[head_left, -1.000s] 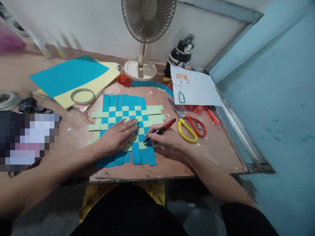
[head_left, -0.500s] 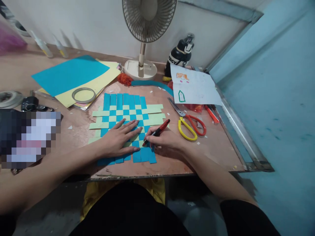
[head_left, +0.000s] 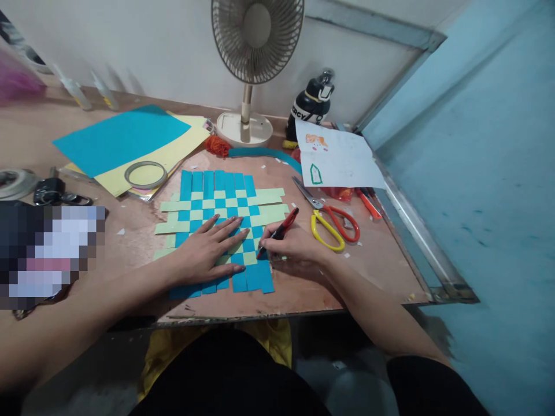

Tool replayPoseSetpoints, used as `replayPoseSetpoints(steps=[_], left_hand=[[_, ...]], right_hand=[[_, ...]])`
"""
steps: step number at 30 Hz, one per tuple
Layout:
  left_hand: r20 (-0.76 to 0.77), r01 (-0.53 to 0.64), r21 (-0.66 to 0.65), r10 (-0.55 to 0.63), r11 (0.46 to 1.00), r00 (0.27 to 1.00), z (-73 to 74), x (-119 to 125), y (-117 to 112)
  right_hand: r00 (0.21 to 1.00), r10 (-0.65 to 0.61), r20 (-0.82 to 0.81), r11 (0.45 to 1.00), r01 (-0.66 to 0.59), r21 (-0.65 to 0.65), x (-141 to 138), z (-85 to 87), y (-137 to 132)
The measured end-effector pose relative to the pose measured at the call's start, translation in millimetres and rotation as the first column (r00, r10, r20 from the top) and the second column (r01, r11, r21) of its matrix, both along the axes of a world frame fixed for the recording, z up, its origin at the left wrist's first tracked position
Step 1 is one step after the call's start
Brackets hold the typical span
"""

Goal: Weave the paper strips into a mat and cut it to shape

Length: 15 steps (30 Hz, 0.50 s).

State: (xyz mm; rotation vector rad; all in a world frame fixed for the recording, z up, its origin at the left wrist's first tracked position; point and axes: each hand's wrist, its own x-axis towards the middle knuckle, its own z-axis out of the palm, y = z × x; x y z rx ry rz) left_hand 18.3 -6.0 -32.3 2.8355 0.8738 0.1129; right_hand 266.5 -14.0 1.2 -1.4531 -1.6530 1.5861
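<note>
Scarred wooden tabletop (head_left: 381, 277), cluttered. Far left: flat teal card sheet (head_left: 121, 138) over pale yellow card (head_left: 167, 144). Left hand (head_left: 203, 251) spread, fingers splayed, pressing on blue-and-pale-green woven paper-strip mat (head_left: 208, 196), which lies mid-table. Right hand (head_left: 295, 248) pinching red marker pen (head_left: 281, 230), tip at mat's right part (contact unclear). Mat likely light, flimsy, strips prone to sliding; best pressed flat from above, not lifted by loose ends. Red-and-yellow-handled steel scissors (head_left: 323, 207) lie further right, just beside mat.
</note>
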Motion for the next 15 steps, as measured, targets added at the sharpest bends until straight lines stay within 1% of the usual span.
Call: replayPoseSetpoints(steps=[5, 8, 11, 15], left_hand=[[0.001, 0.001, 0.004, -0.001, 1.0, 1.0, -0.6, 0, 0], [-0.003, 0.004, 0.007, -0.004, 1.0, 1.0, 0.0, 0, 0], [-0.004, 0.007, 0.013, -0.007, 1.0, 1.0, -0.1, 0, 0], [-0.009, 0.008, 0.019, -0.008, 1.0, 1.0, -1.5, 0, 0]], right_hand=[[0.998, -0.031, 0.047, 0.999, 0.032, -0.01, 4, 11.0, 5], [0.996, -0.025, 0.089, 1.0, 0.023, 0.021, 8, 14.6, 8], [0.996, -0.053, 0.078, 0.998, 0.049, 0.048, 11, 10.2, 10], [0.996, -0.064, 0.066, 0.997, 0.061, 0.038, 14, 0.4, 14]])
